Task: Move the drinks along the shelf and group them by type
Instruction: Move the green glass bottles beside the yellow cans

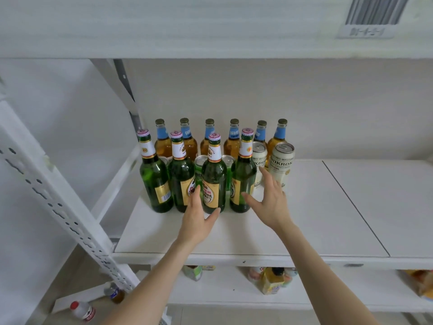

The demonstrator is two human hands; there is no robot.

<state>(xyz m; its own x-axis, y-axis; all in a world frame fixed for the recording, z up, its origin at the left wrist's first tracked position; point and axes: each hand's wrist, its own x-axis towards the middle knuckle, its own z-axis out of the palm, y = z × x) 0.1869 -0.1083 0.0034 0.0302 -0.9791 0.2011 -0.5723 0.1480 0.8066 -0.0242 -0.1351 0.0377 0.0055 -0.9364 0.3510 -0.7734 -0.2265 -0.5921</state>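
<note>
1. Fingers (195, 195) of the left hand (199, 219) are spreading wide and holding nothing. The index is lying up the left flank of the third green bottle (213, 181) and the thumb is reaching round its right foot. They are bracketing the bottle, not gripping it; whether they are touching the glass cannot be told.
2. The right hand (271, 202) is likewise showing straight, splayed, empty fingers (266, 177). Its thumb is pointing at the fourth green bottle (243, 179), and its fingertips are lying just in front of the nearer white can (259, 158).
3. The drinks are standing upright at the left end of the shelf (304, 219). Four green bottles are forming the front rank and green cans (200, 167) are sitting tucked behind them. Two white cans are standing at the right, and six amber bottles (163, 144) are lining the back wall.
4. Judgement: the types are sitting nearly sorted. The open, low hands are probably squaring up the front rank or shepherding it sideways, since pushing at the base keeps tall glass from tipping.
5. Room is lying mostly rightward, where bare board is running past the seam (351, 202). Leftward, the slanting upright post (58, 202) is closing things off.
6. A strip of board is separating the front rank from the front lip (234, 256), so pulling forward is looking safe only in moderation.
7. The bottles are standing nearly shoulder to shoulder, so any sideways shove is risking a knock-on.
</note>
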